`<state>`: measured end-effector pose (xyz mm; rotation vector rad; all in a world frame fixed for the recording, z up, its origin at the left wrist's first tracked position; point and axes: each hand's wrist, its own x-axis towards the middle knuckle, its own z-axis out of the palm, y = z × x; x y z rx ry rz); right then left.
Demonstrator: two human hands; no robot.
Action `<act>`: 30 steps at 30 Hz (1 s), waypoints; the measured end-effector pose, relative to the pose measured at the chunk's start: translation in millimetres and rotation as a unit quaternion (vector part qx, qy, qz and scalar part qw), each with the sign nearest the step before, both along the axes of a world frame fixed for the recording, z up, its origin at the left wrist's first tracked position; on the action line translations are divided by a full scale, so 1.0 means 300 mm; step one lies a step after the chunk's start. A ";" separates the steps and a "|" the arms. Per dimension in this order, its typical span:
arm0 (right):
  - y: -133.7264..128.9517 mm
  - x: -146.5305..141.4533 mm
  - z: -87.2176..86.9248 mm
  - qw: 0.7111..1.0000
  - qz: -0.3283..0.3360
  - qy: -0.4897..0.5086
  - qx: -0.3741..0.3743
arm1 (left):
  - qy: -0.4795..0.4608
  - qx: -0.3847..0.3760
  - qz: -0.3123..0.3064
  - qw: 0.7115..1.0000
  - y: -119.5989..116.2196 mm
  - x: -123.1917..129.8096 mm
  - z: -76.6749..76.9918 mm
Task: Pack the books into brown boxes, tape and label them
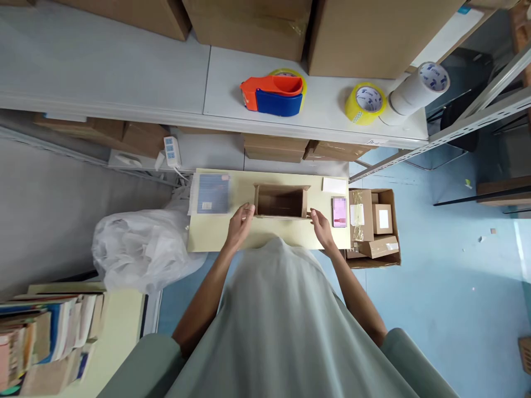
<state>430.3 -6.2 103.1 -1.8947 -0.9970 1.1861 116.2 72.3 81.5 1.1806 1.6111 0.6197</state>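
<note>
A small brown cardboard box (281, 214) stands on the pale yellow table (211, 235) with its top open, and its inside looks dark. At its left front corner is my left hand (241, 222), fingers curled together against the edge. My right hand (320, 225) pinches the right front corner between thumb and fingers. The parts of the box under the fingertips are hidden. To the left lies a blue printed booklet or packet (213, 193). On the right are a phone (339, 212) with a lit pink screen and a white paper slip (334, 185).
Over the table's far side runs a shelf (157, 88) with an orange-and-blue tape dispenser (274, 95), a yellow tape roll (365, 104) and large cartons (249, 27). A carton of small boxes (375, 257) stands right; a plastic bag (145, 249) and books (53, 331) are left.
</note>
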 end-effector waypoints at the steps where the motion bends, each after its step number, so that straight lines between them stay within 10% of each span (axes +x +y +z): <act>1: -0.004 -0.008 -0.003 1.000 0.007 -0.008 -0.020 | 0.034 -0.011 -0.017 0.999 -0.006 0.006 -0.001; 9: 0.061 -0.032 -0.026 0.981 0.060 -0.159 -0.096 | 0.104 -0.010 -0.017 0.994 0.026 0.006 -0.060; 14: 0.053 0.078 -0.090 0.999 0.015 0.030 -0.038 | -0.069 -0.103 0.077 0.989 0.066 -0.059 -0.131; 19: 0.025 0.120 -0.200 0.994 -0.054 0.089 -0.035 | -0.018 -0.082 0.118 0.989 0.072 -0.051 -0.175; 23: 0.040 0.095 -0.251 0.996 -0.085 0.030 0.000 | -0.024 -0.047 0.089 0.995 0.068 -0.020 -0.166; 30: 0.078 0.065 -0.225 0.997 0.052 -0.020 0.053 | -0.060 -0.071 0.023 0.995 0.068 -0.005 -0.101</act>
